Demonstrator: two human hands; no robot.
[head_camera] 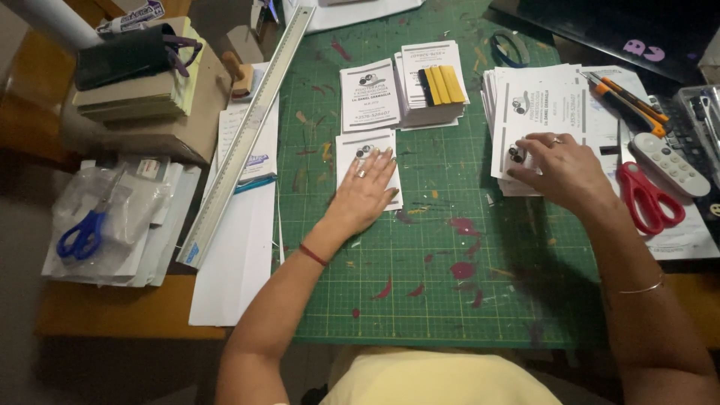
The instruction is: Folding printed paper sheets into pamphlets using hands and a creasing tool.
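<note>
Two hands sorting printed cards on a green cutting mat.

The left hand (365, 191) lies flat, fingers together, pressing a small card pile (367, 154) at the mat's (450, 247) centre; keeping that palm level should hold the edges square. The right hand (559, 166), at three o'clock, has curled fingertips pinching the top sheet of the larger stack (536, 101); lifting one corner slowly would help separate a single card. Red scissors (645, 196) lie just beyond.
</note>
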